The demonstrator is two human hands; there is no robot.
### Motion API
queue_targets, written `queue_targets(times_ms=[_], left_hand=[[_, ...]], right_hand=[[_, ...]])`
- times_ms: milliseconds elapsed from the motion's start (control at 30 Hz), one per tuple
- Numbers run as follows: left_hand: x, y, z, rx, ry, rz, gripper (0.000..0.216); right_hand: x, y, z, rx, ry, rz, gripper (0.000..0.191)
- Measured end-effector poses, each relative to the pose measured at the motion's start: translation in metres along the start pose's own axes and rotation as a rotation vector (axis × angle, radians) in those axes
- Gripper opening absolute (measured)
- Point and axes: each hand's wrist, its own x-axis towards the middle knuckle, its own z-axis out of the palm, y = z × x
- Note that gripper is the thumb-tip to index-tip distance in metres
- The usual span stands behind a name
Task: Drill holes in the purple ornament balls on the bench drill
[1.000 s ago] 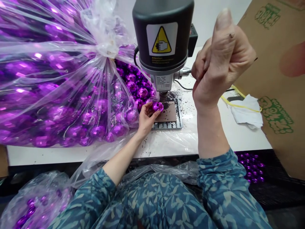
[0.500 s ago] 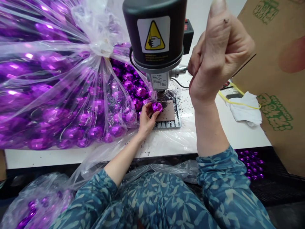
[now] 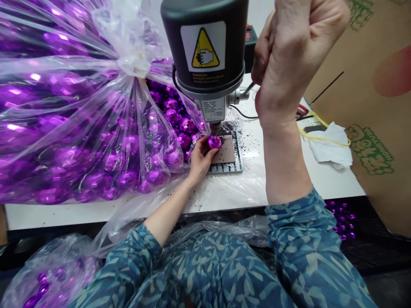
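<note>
A shiny purple faceted ball is pinched between the thumb and fingers of my left hand. It sits directly under the chuck of a small black drill press, over a brown board on the slotted metal base. My right hand is raised at the upper right, closed around the feed lever on the machine's side; the lever's grip is hidden inside the fist. Whether the drill tip touches the ball is too small to tell.
A big clear bag of purple balls fills the table's left side. Dark shavings litter the white table around the base. A white cloth, a yellow cord and a cardboard box stand right. Another bag hangs lower left.
My right hand has swung upward and toward me, turning the lever up. The ball in my left hand has shifted slightly right and up under the chuck.
</note>
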Motion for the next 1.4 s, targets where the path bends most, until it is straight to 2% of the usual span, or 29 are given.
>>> queue_targets(times_ms=[200, 433, 567, 700, 900, 1000, 1400], left_hand=[[0.001, 0.002, 0.005, 0.089, 0.015, 0.015, 0.062], [-0.003, 0.005, 0.014, 0.14, 0.01, 0.022, 0.058], [-0.005, 0.006, 0.013, 0.151, 0.009, 0.016, 0.058], [-0.005, 0.007, 0.011, 0.15, 0.009, 0.017, 0.058], [-0.004, 0.003, 0.011, 0.139, -0.002, 0.034, 0.058], [-0.005, 0.003, 0.011, 0.143, -0.004, 0.047, 0.058], [-0.006, 0.006, 0.011, 0.144, -0.003, 0.037, 0.057]], right_hand=[[0.007, 0.002, 0.005, -0.162, 0.011, 0.022, 0.059], [0.01, -0.001, 0.006, -0.101, -0.015, 0.11, 0.057], [-0.008, -0.005, 0.001, -0.037, 0.043, -0.029, 0.051], [-0.034, -0.017, -0.012, -0.068, -0.004, -0.15, 0.047], [-0.052, -0.026, -0.021, -0.225, 0.011, -0.119, 0.061], [-0.056, -0.022, -0.024, -0.214, 0.014, -0.118, 0.063], [-0.068, 0.0, -0.04, -0.071, 0.06, -0.181, 0.05]])
